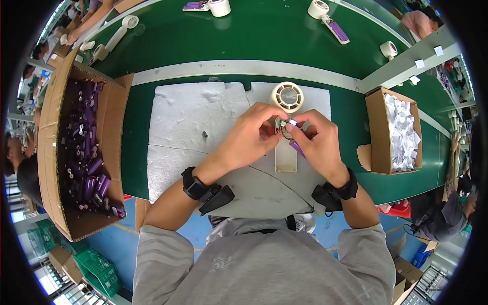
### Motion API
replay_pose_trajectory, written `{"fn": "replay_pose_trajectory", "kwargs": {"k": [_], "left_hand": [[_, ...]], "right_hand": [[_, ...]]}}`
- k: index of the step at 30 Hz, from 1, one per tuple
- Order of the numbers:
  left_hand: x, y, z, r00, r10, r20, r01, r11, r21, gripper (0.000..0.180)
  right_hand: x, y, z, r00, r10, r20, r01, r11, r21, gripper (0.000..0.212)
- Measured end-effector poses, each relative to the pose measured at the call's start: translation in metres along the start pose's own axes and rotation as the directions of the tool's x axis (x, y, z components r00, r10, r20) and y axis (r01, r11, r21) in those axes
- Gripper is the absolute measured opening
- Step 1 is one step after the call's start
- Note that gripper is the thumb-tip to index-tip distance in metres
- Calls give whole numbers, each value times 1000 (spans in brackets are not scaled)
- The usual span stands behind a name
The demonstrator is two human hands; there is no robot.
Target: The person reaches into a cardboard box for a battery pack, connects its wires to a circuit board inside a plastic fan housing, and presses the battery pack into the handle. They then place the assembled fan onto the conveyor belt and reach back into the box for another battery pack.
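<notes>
My left hand point(256, 133) is closed, pinching a small green circuit board point(282, 124) with thin wires. Thumb and forefinger of my right hand point(319, 141) meet it from the other side, closed on a small white connector point(293, 122). Thin dark and red wires loop down between the two hands. A purple battery cell point(297, 148) shows partly below my right fingers; the rest of it is hidden. Beneath both hands lies a cream handheld fan point(286, 161), its round head pointing away from me and its long handle toward me.
White foam sheets point(188, 114), cracked in places, cover the green bench. At left stands a cardboard box point(109, 117) of purple battery cells; at right, a carton point(379, 134) of white paper-like pieces point(401, 132). More fans point(219, 7) lie beyond the pale rail point(244, 67). Other people work nearby.
</notes>
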State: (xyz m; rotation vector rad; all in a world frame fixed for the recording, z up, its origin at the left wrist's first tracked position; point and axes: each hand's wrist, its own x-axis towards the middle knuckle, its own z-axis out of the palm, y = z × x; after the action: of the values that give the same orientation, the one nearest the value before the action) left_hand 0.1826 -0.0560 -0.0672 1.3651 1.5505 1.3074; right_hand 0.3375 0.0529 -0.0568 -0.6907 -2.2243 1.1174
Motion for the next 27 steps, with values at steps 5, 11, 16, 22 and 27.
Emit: {"fn": "replay_pose_trajectory", "kwargs": {"k": [5,11,16,22,27], "left_hand": [[0,-6,-1,997,-58,45,65,987,-148,35],[3,-9,0,991,-114,71,130,952,-277,31],[3,-5,0,990,-126,63,136,973,-189,31],[1,0,4,993,-121,-2,120,987,-107,31],[0,-3,12,988,-148,-53,144,987,-68,29]], "right_hand": [[2,5,-7,999,8,51,-7,1000,-11,13],[4,12,-10,993,-24,112,19,999,46,13],[7,10,-15,982,-88,167,83,996,35,17],[6,13,-8,982,-149,116,155,987,-44,19],[4,5,-2,994,-108,35,109,993,-34,18]]}}
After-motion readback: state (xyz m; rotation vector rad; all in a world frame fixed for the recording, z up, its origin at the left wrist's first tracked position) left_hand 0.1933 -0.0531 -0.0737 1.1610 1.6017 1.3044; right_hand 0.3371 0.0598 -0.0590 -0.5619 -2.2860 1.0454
